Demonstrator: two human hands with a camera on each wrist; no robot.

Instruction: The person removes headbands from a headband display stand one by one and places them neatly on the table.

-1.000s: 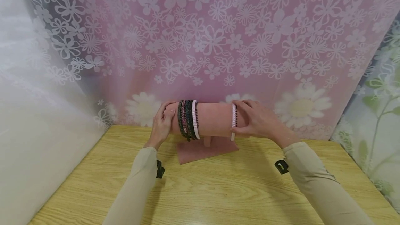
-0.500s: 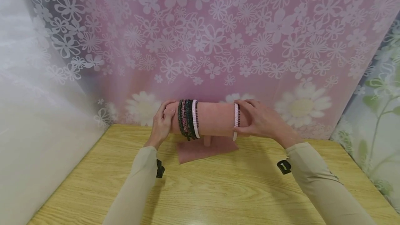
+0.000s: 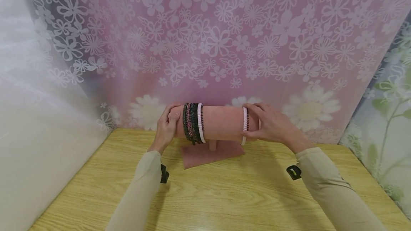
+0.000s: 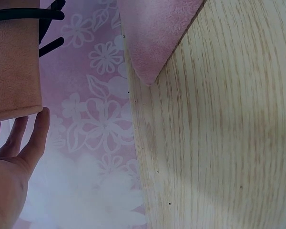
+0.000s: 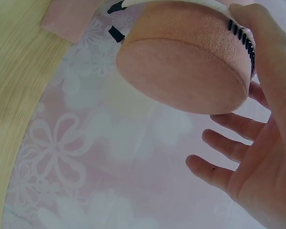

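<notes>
A pink padded roll [image 3: 222, 122] lies sideways on a stand. Around its left part sit several dark headbands [image 3: 190, 123] and one white headband [image 3: 200, 123] with black teeth. My left hand [image 3: 165, 129] grips the roll's left end; in the left wrist view its fingertips [image 4: 44, 114] touch the end edge. A second white toothed headband [image 3: 245, 126] goes around the roll near the right end, pinched between thumb and fingers of my right hand [image 3: 273, 124]. In the right wrist view this headband [image 5: 200, 5] has open black-tipped ends, and the other fingers are spread beside the roll.
The stand's pink base [image 3: 212, 156] rests on the wooden table [image 3: 224, 195]. Close behind hangs a pink flowered curtain [image 3: 205, 52], with a white sheet [image 3: 41, 117] at the left and a green-patterned one [image 3: 385, 131] at the right.
My right hand and the white headband it holds have moved a little to the right along the roll, toward its end. My left hand has stayed in place.
</notes>
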